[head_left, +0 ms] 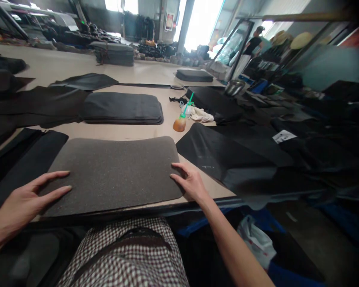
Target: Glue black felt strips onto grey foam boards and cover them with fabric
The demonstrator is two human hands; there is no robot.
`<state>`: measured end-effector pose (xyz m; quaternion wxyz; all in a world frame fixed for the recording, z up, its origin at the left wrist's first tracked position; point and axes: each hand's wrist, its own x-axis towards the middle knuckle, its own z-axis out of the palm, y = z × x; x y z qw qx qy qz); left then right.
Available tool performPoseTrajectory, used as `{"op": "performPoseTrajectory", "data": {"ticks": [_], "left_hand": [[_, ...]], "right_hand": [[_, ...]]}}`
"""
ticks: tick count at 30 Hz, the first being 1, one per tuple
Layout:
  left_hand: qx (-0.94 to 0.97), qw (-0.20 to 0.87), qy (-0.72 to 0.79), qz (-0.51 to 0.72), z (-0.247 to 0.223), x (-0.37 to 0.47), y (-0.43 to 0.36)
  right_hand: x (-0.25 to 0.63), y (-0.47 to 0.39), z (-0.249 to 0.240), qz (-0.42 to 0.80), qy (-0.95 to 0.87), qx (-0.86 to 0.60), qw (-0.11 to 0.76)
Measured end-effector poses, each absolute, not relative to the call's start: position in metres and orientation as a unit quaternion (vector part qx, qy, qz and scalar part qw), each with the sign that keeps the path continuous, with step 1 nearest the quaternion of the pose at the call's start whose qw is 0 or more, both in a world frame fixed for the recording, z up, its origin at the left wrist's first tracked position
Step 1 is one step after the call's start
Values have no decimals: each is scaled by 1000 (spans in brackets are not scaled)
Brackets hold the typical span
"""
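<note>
A dark grey, speckled flat panel (116,171) with rounded corners lies on the table right in front of me. My left hand (26,199) rests over its left edge, thumb and forefinger stretched out and apart on the top face. At the opposite edge, my right hand (189,181) touches the panel with thumb and forefinger spread. The other fingers of both hands are largely hidden. Behind the panel sits a neat stack of black rounded sheets (122,107). A small bottle with amber liquid (179,124) and a green nozzle stands beyond the panel's right corner.
Black sheet material (221,151) covers the table's right side. More dark pieces (26,159) lie at left. A white cloth (201,114) is near the bottle. Further stacks (116,54) stand on the far table. A person (253,48) stands at the back right.
</note>
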<state>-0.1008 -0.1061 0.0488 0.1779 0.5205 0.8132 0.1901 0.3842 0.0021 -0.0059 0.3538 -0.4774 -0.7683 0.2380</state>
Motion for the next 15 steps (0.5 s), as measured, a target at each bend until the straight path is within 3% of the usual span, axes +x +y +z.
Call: {"op": "performPoseTrajectory", "data": {"ticks": [4, 8, 15], "left_hand": [[557, 222, 756, 261, 58, -84, -110], [610, 223, 701, 294, 56, -86, -108], [624, 268, 654, 333, 50, -104, -104]], "right_hand": [[382, -2, -5, 209, -785, -458, 360], [384, 3, -15, 7, -815, -475, 331], [401, 22, -49, 37, -923, -276, 264]]}}
